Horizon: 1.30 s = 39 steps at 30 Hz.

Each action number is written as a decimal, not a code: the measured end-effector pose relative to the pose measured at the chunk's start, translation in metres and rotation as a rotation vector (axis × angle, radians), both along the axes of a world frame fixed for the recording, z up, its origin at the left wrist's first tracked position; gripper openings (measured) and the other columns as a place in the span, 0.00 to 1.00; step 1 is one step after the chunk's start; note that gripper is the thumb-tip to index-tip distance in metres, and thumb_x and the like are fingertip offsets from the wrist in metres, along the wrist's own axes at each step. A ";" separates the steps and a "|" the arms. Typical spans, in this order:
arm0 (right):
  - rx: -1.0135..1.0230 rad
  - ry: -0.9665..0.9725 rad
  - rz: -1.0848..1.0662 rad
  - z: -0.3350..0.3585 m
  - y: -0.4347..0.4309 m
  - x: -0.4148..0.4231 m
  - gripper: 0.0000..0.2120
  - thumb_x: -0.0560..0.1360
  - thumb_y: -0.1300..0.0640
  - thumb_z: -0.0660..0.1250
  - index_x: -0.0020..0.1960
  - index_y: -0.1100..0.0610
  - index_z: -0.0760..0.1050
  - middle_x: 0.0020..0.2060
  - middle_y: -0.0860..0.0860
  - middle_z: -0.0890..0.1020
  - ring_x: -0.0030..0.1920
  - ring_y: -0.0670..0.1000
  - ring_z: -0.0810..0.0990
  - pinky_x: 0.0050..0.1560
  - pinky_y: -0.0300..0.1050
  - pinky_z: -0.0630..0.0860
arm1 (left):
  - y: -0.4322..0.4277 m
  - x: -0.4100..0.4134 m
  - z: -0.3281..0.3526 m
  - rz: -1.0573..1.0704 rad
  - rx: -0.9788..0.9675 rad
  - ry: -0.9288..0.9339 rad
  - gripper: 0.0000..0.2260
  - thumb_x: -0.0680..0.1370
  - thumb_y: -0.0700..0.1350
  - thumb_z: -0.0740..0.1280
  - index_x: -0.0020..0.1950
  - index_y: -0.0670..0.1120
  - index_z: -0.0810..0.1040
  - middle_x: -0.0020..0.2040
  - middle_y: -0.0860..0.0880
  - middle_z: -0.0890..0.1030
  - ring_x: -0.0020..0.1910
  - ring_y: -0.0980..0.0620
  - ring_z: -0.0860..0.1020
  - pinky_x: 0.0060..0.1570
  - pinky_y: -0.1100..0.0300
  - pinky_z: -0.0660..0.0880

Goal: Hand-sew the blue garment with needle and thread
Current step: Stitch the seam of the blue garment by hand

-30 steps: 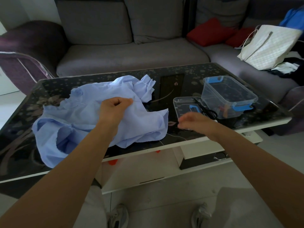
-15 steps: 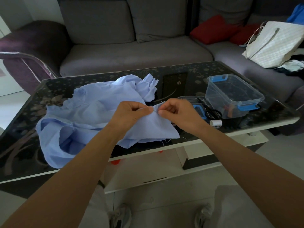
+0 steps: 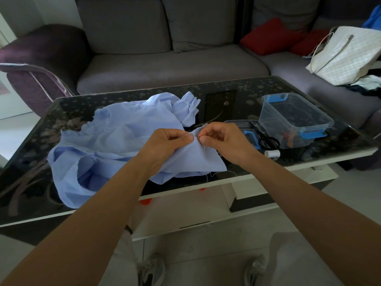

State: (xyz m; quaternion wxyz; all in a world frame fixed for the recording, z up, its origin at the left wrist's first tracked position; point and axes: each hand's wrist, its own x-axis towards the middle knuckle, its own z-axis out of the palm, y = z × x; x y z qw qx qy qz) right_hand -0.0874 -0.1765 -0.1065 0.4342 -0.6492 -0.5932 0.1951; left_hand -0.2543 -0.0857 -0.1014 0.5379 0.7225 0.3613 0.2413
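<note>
**Head view**

- **Blue garment** (image 3: 123, 141): crumpled on the dark glass worktop (image 3: 237, 100), centre-left of the frame. Its near-right portion is raised off the surface into a small fold at frame centre.
- **Left hand** (image 3: 165, 141): fingers (image 3: 185, 138) curled, with the thumb pressed to the forefinger. It pinches the raised fold from the left.
- **Right hand** (image 3: 222, 141): meets the same fold from the right. The thumb and forefinger are pinched together at the cloth's edge and the other fingers are curled under.
- **Needle**: too small to make out.
- **Thread** (image 3: 204, 148): a fine white strand hangs from the pinch point down the cloth. A loose length also trails at the near rim of the worktop.
- **Sewing kit**, right of centre, untouched: a white spool (image 3: 272, 153), black scissors (image 3: 266, 139) on a clear lid, and a clear box (image 3: 294, 118) with blue clips.
- **Progress (judged)**: the thread appears cut and already attached at the fold, so stitching is under way. No finished seam can be read in this view. Completing the run, knotting off and trimming likely remain.
</note>
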 end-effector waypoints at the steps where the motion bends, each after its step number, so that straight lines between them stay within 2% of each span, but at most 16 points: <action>1: 0.009 -0.008 0.002 0.000 0.000 0.000 0.05 0.76 0.60 0.69 0.47 0.50 0.78 0.43 0.45 0.81 0.48 0.48 0.80 0.52 0.38 0.76 | 0.000 0.000 -0.001 -0.002 -0.031 0.007 0.05 0.76 0.49 0.70 0.43 0.52 0.85 0.48 0.49 0.85 0.55 0.46 0.79 0.59 0.54 0.74; 4: 0.027 -0.042 0.005 0.001 0.000 -0.001 0.04 0.76 0.60 0.69 0.48 0.52 0.80 0.42 0.43 0.82 0.46 0.41 0.80 0.49 0.32 0.74 | 0.000 0.002 -0.002 -0.018 -0.072 0.063 0.05 0.76 0.50 0.71 0.42 0.52 0.85 0.48 0.47 0.85 0.54 0.46 0.80 0.58 0.54 0.75; 7: 0.035 0.012 0.013 0.001 0.000 -0.002 0.04 0.75 0.61 0.70 0.47 0.53 0.80 0.40 0.41 0.81 0.42 0.36 0.79 0.45 0.28 0.74 | -0.001 0.003 -0.002 -0.020 -0.088 0.058 0.06 0.76 0.50 0.71 0.43 0.50 0.85 0.48 0.46 0.85 0.55 0.44 0.80 0.60 0.52 0.76; 10: 0.050 0.056 -0.027 0.001 0.002 -0.001 0.06 0.75 0.60 0.71 0.51 0.54 0.79 0.43 0.43 0.82 0.44 0.39 0.81 0.48 0.31 0.76 | -0.002 0.004 -0.003 0.009 -0.119 0.014 0.06 0.76 0.49 0.71 0.42 0.50 0.85 0.48 0.47 0.85 0.55 0.45 0.80 0.60 0.54 0.76; 14: 0.160 -0.030 -0.088 0.003 0.002 -0.006 0.07 0.76 0.59 0.70 0.53 0.53 0.77 0.47 0.46 0.80 0.44 0.41 0.78 0.45 0.27 0.73 | -0.001 0.006 -0.004 0.121 -0.123 0.034 0.06 0.75 0.50 0.71 0.39 0.51 0.84 0.50 0.47 0.84 0.57 0.46 0.78 0.64 0.51 0.73; 18: 0.200 -0.085 -0.029 0.002 0.002 -0.010 0.05 0.75 0.59 0.71 0.50 0.56 0.80 0.43 0.48 0.81 0.41 0.43 0.77 0.44 0.27 0.71 | -0.008 0.010 0.001 0.078 -0.054 0.049 0.05 0.77 0.47 0.70 0.43 0.49 0.84 0.47 0.49 0.84 0.50 0.54 0.77 0.51 0.65 0.72; 20: 0.194 -0.115 -0.033 -0.001 0.003 -0.011 0.03 0.75 0.59 0.71 0.47 0.57 0.81 0.42 0.47 0.80 0.41 0.42 0.77 0.44 0.27 0.71 | -0.011 0.012 0.002 0.064 -0.008 0.062 0.05 0.77 0.47 0.70 0.47 0.47 0.84 0.48 0.48 0.84 0.46 0.57 0.77 0.46 0.69 0.70; 24: 0.270 -0.137 0.018 -0.001 0.005 -0.011 0.08 0.75 0.54 0.70 0.43 0.59 0.79 0.41 0.47 0.79 0.44 0.46 0.78 0.49 0.33 0.72 | -0.008 0.013 -0.004 0.109 0.044 0.112 0.06 0.76 0.46 0.71 0.45 0.44 0.84 0.44 0.44 0.83 0.46 0.51 0.78 0.45 0.64 0.71; 27: 0.335 0.022 0.140 0.008 0.001 -0.018 0.07 0.77 0.60 0.66 0.45 0.65 0.76 0.46 0.46 0.81 0.51 0.43 0.80 0.54 0.33 0.74 | 0.000 0.011 -0.014 0.192 0.121 0.152 0.07 0.76 0.44 0.70 0.41 0.42 0.83 0.36 0.48 0.79 0.38 0.52 0.75 0.37 0.63 0.69; 28: 0.299 0.130 0.179 0.013 -0.001 -0.020 0.05 0.79 0.63 0.64 0.47 0.66 0.74 0.47 0.47 0.82 0.52 0.43 0.81 0.56 0.36 0.75 | 0.003 0.010 -0.015 0.221 0.107 0.141 0.08 0.76 0.43 0.70 0.41 0.41 0.83 0.35 0.48 0.78 0.37 0.53 0.74 0.35 0.64 0.68; 30: 0.114 0.401 0.282 0.025 -0.009 -0.015 0.03 0.80 0.64 0.61 0.48 0.64 0.71 0.43 0.49 0.84 0.51 0.48 0.84 0.55 0.41 0.78 | 0.008 0.007 -0.016 0.264 0.060 0.083 0.11 0.76 0.43 0.70 0.42 0.35 0.81 0.35 0.46 0.76 0.35 0.53 0.71 0.36 0.63 0.67; 32: -0.301 0.548 0.489 0.034 -0.019 -0.004 0.03 0.80 0.62 0.61 0.48 0.60 0.73 0.41 0.52 0.84 0.48 0.53 0.85 0.53 0.45 0.80 | 0.011 0.006 -0.015 0.300 0.028 0.023 0.14 0.77 0.44 0.70 0.40 0.32 0.79 0.36 0.44 0.74 0.37 0.52 0.70 0.38 0.61 0.67; 34: -0.773 0.391 0.837 0.037 -0.029 0.000 0.05 0.80 0.63 0.60 0.49 0.57 0.74 0.41 0.53 0.84 0.45 0.52 0.85 0.50 0.45 0.80 | 0.012 0.005 -0.013 0.333 -0.012 -0.027 0.13 0.77 0.45 0.70 0.35 0.40 0.78 0.37 0.45 0.76 0.39 0.52 0.72 0.41 0.62 0.69; 35: -0.943 0.311 1.019 0.034 -0.031 -0.002 0.07 0.80 0.66 0.58 0.50 0.58 0.74 0.40 0.51 0.84 0.43 0.50 0.85 0.48 0.44 0.80 | 0.013 0.004 -0.013 0.354 -0.037 -0.054 0.11 0.77 0.45 0.71 0.35 0.44 0.79 0.39 0.46 0.78 0.41 0.52 0.74 0.44 0.61 0.71; 37: -1.136 0.275 1.222 0.031 -0.031 -0.009 0.09 0.81 0.69 0.55 0.51 0.60 0.72 0.36 0.48 0.84 0.38 0.48 0.84 0.46 0.43 0.81 | 0.016 0.003 -0.013 0.394 -0.087 -0.109 0.09 0.76 0.47 0.72 0.36 0.48 0.81 0.44 0.47 0.82 0.48 0.49 0.78 0.54 0.55 0.74; 39: -1.164 0.300 1.215 0.033 -0.031 -0.011 0.09 0.81 0.69 0.54 0.51 0.60 0.71 0.33 0.48 0.83 0.34 0.47 0.83 0.44 0.44 0.81 | 0.018 0.003 -0.013 0.421 -0.118 -0.134 0.08 0.75 0.48 0.73 0.36 0.50 0.82 0.48 0.46 0.84 0.53 0.46 0.79 0.61 0.49 0.75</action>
